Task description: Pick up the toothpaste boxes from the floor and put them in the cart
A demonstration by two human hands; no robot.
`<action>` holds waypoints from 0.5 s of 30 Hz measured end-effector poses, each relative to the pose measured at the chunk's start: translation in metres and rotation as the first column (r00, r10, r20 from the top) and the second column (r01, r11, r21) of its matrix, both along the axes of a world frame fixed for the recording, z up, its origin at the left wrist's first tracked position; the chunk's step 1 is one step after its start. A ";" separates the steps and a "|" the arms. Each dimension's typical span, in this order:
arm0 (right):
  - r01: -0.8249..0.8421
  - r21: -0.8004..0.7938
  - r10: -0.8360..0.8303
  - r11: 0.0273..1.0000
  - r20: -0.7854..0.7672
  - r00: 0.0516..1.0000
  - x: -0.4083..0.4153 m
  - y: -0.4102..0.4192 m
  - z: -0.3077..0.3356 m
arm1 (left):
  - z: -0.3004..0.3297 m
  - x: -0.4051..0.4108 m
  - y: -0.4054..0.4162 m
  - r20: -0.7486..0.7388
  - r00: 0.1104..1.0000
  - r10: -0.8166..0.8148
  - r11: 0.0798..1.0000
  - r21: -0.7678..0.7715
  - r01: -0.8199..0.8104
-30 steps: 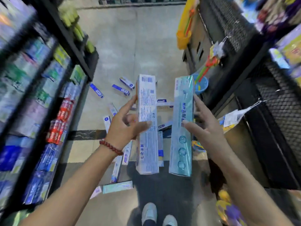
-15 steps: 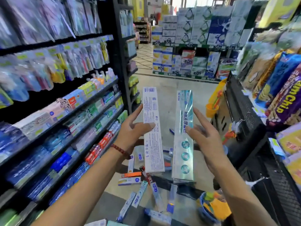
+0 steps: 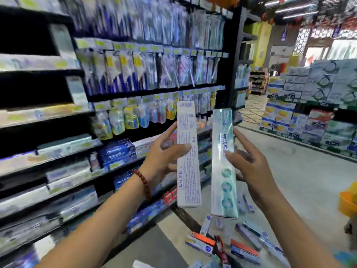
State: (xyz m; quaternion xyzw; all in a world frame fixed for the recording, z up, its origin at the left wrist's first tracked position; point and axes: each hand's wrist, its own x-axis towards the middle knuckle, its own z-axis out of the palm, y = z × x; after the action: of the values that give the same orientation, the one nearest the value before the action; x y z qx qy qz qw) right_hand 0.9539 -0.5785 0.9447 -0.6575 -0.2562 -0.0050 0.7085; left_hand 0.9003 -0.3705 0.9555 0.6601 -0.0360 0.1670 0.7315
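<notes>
A: Hands?
B: Left hand (image 3: 164,159) holds the white toothpaste box (image 3: 188,153), thumb across the printed face, fingers behind it. The grip is clamped on the box around mid-length. Red bead bracelet (image 3: 143,182) on that wrist.
A: Right?
B: Right hand (image 3: 251,167) holds the teal toothpaste box (image 3: 223,163). Thumb presses the front face, the other fingers spread along the far edge and behind. Also clamped on its box.
A: Orientation?
B: Both boxes stand upright, long side vertical, side by side with a narrow gap, not touching. The white box is just left of the teal box and its top sits a bit higher.
A: Landmark is the teal box. What's around it?
B: Below the teal box, more toothpaste boxes on the floor (image 3: 249,246) lie scattered, blue, white and orange ones, some overlapping. Floor (image 3: 309,180) is pale tile with a dark strip running below the boxes.
A: Left of it?
B: The shelving (image 3: 77,132) is left of the teal box and behind the white one, with hanging toothbrush packs up top and boxed toothpaste on lower rows. Blurred, can't read labels.
A: Right?
B: Far right and beyond the teal box, a stacked display of packs (image 3: 318,105) across the aisle. Lower right, at the frame edge, an orange container (image 3: 347,204), partly cut off.
A: Cart?
B: Can't tell, no cart identifiable.
</notes>
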 end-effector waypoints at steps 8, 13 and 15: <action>-0.323 -0.016 0.323 0.946 0.053 0.945 -0.040 0.123 0.024 | 0.013 -0.104 0.109 0.031 0.938 0.345 0.938 -0.039 -0.344; -0.513 -0.071 0.515 0.855 0.019 0.857 -0.080 0.220 0.020 | 0.004 -0.194 0.187 0.036 0.834 0.550 0.832 0.066 -0.551; -0.570 -0.084 0.572 0.817 -0.005 0.820 -0.101 0.263 0.015 | -0.002 -0.236 0.220 0.030 0.777 0.628 0.772 0.099 -0.628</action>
State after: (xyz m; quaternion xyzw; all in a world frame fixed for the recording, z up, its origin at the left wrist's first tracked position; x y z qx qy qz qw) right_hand 0.8530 -0.3156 0.9596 -0.5789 -0.4485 0.2110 0.6474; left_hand 0.6646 -0.1502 0.9540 0.6716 0.1796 0.3977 0.5988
